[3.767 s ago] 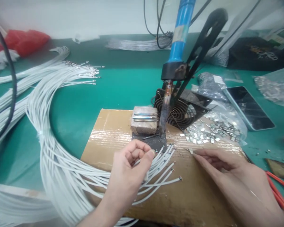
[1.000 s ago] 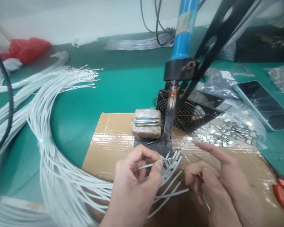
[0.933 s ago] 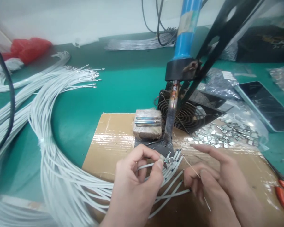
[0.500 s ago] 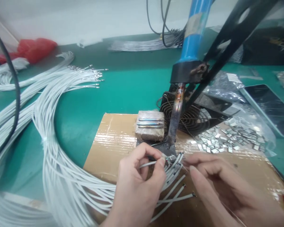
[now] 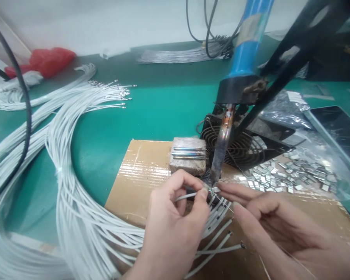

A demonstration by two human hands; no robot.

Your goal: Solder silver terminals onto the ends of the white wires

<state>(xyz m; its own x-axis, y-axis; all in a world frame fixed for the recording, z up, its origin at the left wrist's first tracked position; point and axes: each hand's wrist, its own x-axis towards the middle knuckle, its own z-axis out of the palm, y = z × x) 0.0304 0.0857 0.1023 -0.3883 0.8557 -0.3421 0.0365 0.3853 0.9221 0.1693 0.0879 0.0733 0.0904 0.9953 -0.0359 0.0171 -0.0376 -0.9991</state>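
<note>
Two hands meet under the iron tip (image 5: 215,177). Left hand (image 5: 175,221) pinches a white wire (image 5: 184,197), its stripped end at the tip. Right hand (image 5: 268,221) pinches a solder strand (image 5: 225,203), just beside. Both over the cardboard (image 5: 140,175).

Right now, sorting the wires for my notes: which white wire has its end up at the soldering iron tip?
The white wire pinched in the left hand; its end meets the soldering iron tip, while the others lie loose on the cardboard.
</note>
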